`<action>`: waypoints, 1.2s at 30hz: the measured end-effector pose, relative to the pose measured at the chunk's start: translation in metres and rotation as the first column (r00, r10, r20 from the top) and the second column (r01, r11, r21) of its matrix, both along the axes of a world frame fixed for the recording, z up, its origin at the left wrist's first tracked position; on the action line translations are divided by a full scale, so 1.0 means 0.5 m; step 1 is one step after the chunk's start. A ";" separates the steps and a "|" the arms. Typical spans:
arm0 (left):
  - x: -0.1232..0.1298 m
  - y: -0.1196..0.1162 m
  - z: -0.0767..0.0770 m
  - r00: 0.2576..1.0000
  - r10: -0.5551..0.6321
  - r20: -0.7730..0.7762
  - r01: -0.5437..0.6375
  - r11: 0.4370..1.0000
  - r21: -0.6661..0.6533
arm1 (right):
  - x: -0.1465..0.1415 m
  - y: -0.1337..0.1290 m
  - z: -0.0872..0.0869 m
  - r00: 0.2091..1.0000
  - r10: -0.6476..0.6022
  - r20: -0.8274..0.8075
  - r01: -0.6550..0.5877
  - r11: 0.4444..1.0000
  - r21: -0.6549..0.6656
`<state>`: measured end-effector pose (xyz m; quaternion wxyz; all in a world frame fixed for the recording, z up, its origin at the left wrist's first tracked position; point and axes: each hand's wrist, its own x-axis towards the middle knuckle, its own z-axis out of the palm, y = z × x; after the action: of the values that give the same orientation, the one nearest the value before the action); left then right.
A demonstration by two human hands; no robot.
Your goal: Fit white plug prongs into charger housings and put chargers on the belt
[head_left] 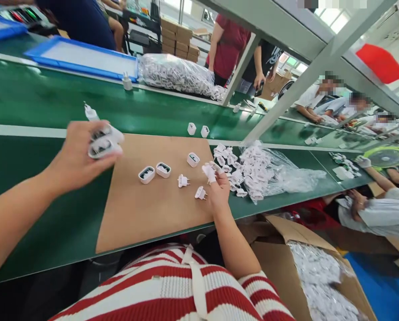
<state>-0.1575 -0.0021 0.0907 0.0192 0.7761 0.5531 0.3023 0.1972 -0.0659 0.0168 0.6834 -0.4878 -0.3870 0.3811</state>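
My left hand (74,154) is raised over the left edge of a brown cardboard sheet (146,227), its fingers closed round white charger housings (101,148), blurred by motion. A white charger with plug pins (91,112) shows just beyond those fingers; whether they touch it I cannot tell. At the sheet's right edge, my right hand (219,189) pinches a white plug piece (209,172), partly hidden by the fingers. Between the hands lie oval open-topped charger housings (163,170) and two loose plug pieces (183,180) with pins.
Loose white plug pieces (253,171) spill from a clear plastic bag (293,176) on the right. Two housings (198,129) stand on the green belt (162,109). Beyond are a filled bag (179,73), a blue-rimmed tray (82,55) and a metal post (269,102). Co-workers sit at right.
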 end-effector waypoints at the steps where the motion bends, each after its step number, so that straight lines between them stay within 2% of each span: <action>1: 0.032 -0.044 -0.004 0.988 -0.154 -0.019 0.153 0.988 -0.029 | -0.005 -0.005 0.011 0.996 0.047 -0.072 -0.048 0.999 -0.021; 3: 0.091 -0.116 -0.022 0.936 -0.351 0.001 0.347 0.925 -0.158 | -0.012 -0.021 0.030 0.973 0.137 -0.187 -0.152 0.986 -0.067; 5: 0.139 -0.159 -0.050 0.896 -0.441 0.055 0.439 0.860 -0.258 | -0.017 -0.041 0.043 0.939 0.204 -0.277 -0.242 0.964 -0.110; 8: 0.184 -0.175 -0.089 0.865 -0.495 0.086 0.492 0.802 -0.337 | -0.019 -0.071 0.048 0.907 0.255 -0.334 -0.319 0.935 -0.153; 11: 0.205 -0.168 -0.103 0.867 -0.489 0.095 0.482 0.773 -0.413 | -0.020 -0.093 0.044 0.926 0.263 -0.270 -0.318 0.930 -0.184; 14: 0.221 -0.164 -0.098 0.904 -0.410 0.123 0.421 0.796 -0.435 | -0.026 -0.109 0.037 0.953 0.261 -0.156 -0.290 0.934 -0.209; 17: 0.238 -0.164 -0.093 0.932 -0.334 0.139 0.361 0.835 -0.414 | -0.036 -0.116 0.030 0.949 0.295 -0.113 -0.313 0.924 -0.221; 24: 0.272 -0.174 -0.115 0.939 -0.337 0.071 0.344 0.905 -0.249 | -0.053 -0.105 0.022 0.942 0.321 -0.096 -0.333 0.928 -0.165; 27: 0.272 -0.178 -0.127 0.941 -0.321 0.104 0.336 0.918 -0.212 | -0.053 -0.103 0.020 0.934 0.350 -0.070 -0.357 0.915 -0.190; 34: 0.258 -0.180 -0.134 0.922 -0.326 0.209 0.369 0.902 -0.223 | -0.036 -0.103 0.030 0.897 0.407 0.174 -0.383 0.911 -0.152; 36: 0.258 -0.179 -0.137 0.919 -0.318 0.235 0.368 0.905 -0.215 | -0.026 -0.103 0.044 0.843 0.408 0.350 -0.381 0.913 -0.146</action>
<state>-0.0286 -0.0918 0.0220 0.2257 0.8192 0.4371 0.2947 0.1844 -0.1175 0.0390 0.4865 -0.4848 -0.5879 0.4273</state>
